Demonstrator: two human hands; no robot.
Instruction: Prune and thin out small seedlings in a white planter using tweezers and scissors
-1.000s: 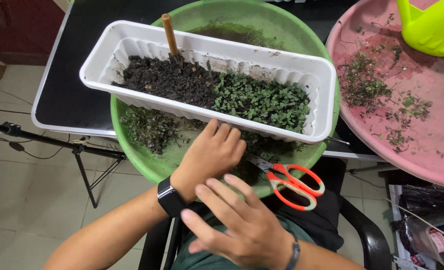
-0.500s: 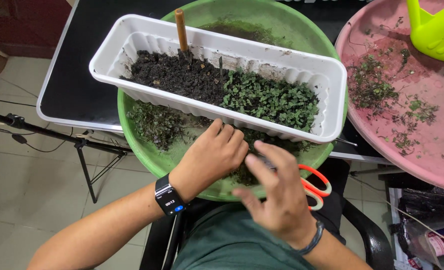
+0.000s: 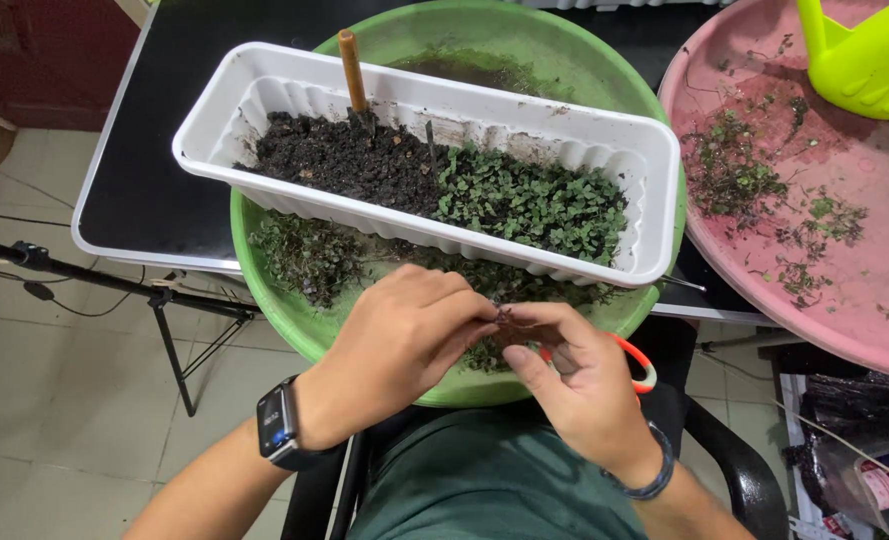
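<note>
My left hand (image 3: 394,345) and my right hand (image 3: 574,380) meet over the near rim of a green basin (image 3: 294,320), fingertips pinched together on a small dark clump of seedlings (image 3: 505,318). A white rectangular planter (image 3: 264,75) rests across the basin, its left half dark soil (image 3: 334,155), its right half dense green seedlings (image 3: 529,205). A brown stick (image 3: 351,70) stands upright in the soil. Orange-handled scissors (image 3: 641,362) lie on the basin rim, mostly hidden behind my right hand. More uprooted seedlings (image 3: 309,258) lie in the basin below the planter.
A pink round tray (image 3: 864,270) with scattered plant bits sits to the right, a lime-green watering can (image 3: 864,60) on its far side. The basin stands on a black tabletop (image 3: 144,190). A tripod stand (image 3: 164,300) is on the tiled floor at left, and clutter at lower right.
My right hand moved up from my lap to the basin rim, covering the scissors. My left hand curled its flat fingers. Both hands now pinch a clump of seedlings together.
</note>
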